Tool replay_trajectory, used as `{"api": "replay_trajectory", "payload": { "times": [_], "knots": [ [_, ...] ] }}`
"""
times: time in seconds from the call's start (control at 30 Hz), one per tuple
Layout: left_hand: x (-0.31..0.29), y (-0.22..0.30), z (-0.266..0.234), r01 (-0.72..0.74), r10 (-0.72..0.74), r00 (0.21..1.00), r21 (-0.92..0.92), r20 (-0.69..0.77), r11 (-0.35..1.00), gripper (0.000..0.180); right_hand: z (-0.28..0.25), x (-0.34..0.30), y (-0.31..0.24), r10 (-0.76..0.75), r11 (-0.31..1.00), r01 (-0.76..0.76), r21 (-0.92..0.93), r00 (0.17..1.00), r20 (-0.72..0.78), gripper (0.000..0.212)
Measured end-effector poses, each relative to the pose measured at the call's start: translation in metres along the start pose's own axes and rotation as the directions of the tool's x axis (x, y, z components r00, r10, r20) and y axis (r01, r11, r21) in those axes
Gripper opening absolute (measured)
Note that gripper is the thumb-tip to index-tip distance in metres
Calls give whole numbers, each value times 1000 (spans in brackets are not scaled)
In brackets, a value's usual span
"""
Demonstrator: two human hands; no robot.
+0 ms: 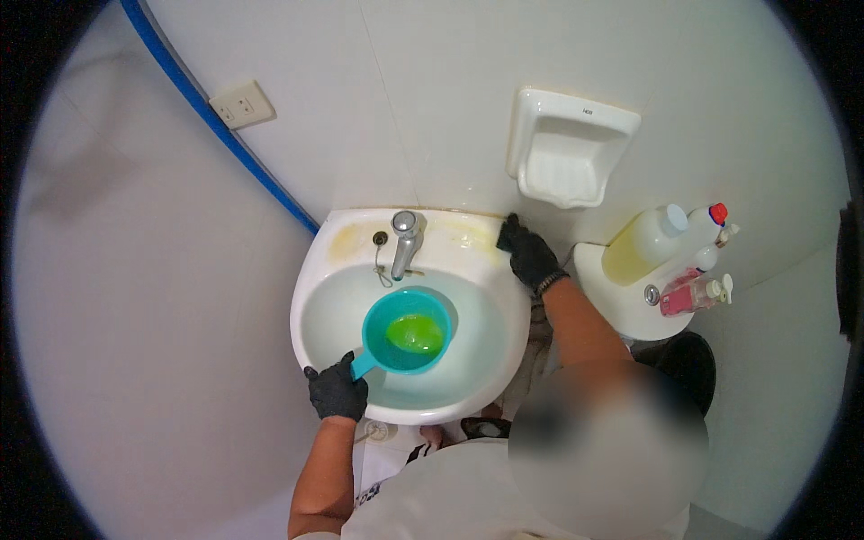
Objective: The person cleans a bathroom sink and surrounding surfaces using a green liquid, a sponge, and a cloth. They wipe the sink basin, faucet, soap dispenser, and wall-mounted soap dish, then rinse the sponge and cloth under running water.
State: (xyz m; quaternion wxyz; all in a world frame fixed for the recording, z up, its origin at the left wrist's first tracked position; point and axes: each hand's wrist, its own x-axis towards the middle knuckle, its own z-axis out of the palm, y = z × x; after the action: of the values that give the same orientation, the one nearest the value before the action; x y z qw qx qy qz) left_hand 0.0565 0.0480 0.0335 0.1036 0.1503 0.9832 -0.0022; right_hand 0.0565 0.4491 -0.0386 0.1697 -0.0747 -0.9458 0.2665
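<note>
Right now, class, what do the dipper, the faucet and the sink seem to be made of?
Dipper: probably smooth plastic, judging by its even turquoise colour and moulded handle. Faucet: apparently polished, chromed metal, given its grey shine. Sink: likely glossy glazed ceramic, from its smooth white curves, though resin could look similar.

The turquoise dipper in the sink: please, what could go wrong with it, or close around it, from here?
The turquoise dipper might tip and spill its bright green contents if the left hand loses its grip on the handle. The right forearm could bump the large pale-yellow bottle, which stands close to other bottles.
</note>
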Motion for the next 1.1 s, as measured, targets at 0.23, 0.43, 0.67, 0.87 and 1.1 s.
{"api": "replay_trajectory", "payload": {
  "times": [0.23, 0.43, 0.67, 0.87, 1.1],
  "knots": [
    [7, 6, -2, -5, 5, 1000, 14, -4, 1000, 52, -20, 37, -43, 27, 983, -9, -185, 995, 93, 28],
    [4, 6, -4, 4, -4, 999, 1, -42, 1000, 48, 3, 22, -2, -98, 939, 98, -329, 995, 17, 21],
    [7, 9, 2, 32, -32, 998, 0, -62, 999, 46, -5, 20, -15, 25, 950, -35, -311, 999, -36, 20],
    [5, 9, 3, 40, -39, 993, 10, -113, 999, 47, -2, -9, -14, 100, 995, -100, 4, 990, -95, 25],
    [8, 9, 6, 66, -68, 992, -27, -105, 997, 45, -6, -8, -7, -113, 993, 107, -58, 987, -111, 27]
  ]
}}
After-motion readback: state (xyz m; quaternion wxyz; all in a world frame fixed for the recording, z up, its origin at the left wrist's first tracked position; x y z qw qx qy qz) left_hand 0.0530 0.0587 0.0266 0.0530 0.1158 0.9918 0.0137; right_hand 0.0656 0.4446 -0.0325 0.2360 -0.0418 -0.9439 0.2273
